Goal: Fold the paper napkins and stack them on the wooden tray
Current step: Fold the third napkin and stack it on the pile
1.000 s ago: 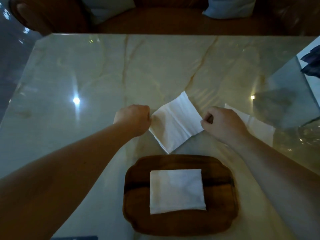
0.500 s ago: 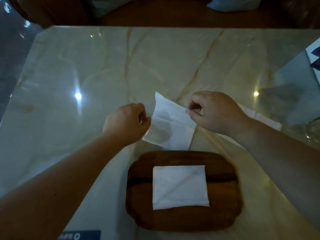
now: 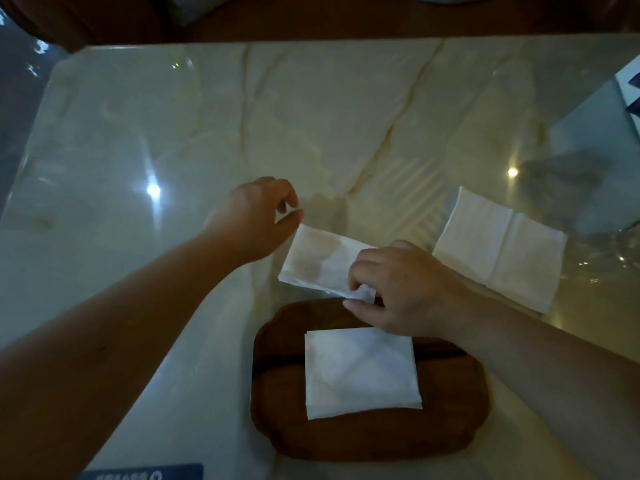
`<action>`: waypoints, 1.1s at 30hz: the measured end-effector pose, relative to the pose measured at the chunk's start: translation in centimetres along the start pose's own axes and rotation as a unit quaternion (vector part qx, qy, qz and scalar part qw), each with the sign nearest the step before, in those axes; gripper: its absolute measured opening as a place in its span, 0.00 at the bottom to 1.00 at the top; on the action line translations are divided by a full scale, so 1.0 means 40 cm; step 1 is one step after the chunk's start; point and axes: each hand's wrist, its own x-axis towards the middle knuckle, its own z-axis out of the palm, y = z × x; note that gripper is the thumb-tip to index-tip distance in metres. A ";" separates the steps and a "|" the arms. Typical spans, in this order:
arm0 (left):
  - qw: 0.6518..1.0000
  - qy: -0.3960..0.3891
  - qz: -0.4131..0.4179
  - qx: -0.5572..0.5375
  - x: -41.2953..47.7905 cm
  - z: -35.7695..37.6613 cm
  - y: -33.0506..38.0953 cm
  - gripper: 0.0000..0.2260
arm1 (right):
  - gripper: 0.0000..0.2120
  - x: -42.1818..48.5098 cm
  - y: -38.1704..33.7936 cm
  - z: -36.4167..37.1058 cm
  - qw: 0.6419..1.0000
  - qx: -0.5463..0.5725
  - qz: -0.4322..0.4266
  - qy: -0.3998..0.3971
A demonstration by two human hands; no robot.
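Note:
A white paper napkin [image 3: 320,261], folded into a narrow strip, lies slanted on the marble table just beyond the wooden tray [image 3: 277,410]. My left hand [image 3: 254,218] pinches its far left corner. My right hand [image 3: 405,289] grips its near right end, right over the tray's far rim. A folded square napkin [image 3: 360,372] lies flat in the middle of the tray. Another napkin [image 3: 502,249], unfolded and creased, lies flat on the table to the right, apart from both hands.
The glossy marble table [image 3: 173,150] reflects ceiling lights. A glass object [image 3: 623,247] stands at the right edge. A dark blue label [image 3: 145,474] shows at the near edge. Dark seating runs behind the far edge.
The napkin held up between both hands has been folded over into a strip and lowered to the table. My right hand has moved down toward the tray, uncovering the napkin on the right.

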 end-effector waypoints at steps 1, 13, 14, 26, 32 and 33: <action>1.000 -0.018 0.016 0.001 0.002 0.010 0.000 0.06 | 0.11 0.000 0.008 0.001 0.999 0.022 0.026 0.015; 0.977 -0.149 0.064 0.135 0.050 0.064 0.015 0.14 | 0.08 0.057 0.100 0.029 0.965 0.053 0.256 0.018; 0.978 -0.147 0.062 0.132 0.047 0.064 0.015 0.12 | 0.07 0.060 0.095 0.031 0.965 0.055 0.255 0.015; 0.951 -0.071 -0.156 -0.259 -0.083 -0.027 0.096 0.02 | 0.03 -0.012 0.037 -0.046 0.893 0.336 0.255 0.154; 0.920 -0.026 -0.199 -0.336 -0.190 -0.041 0.153 0.06 | 0.06 -0.094 0.000 -0.047 0.868 0.407 0.233 0.161; 0.924 -0.026 -0.204 -0.322 -0.209 -0.036 0.158 0.07 | 0.06 -0.111 -0.009 -0.042 0.870 0.407 0.234 0.151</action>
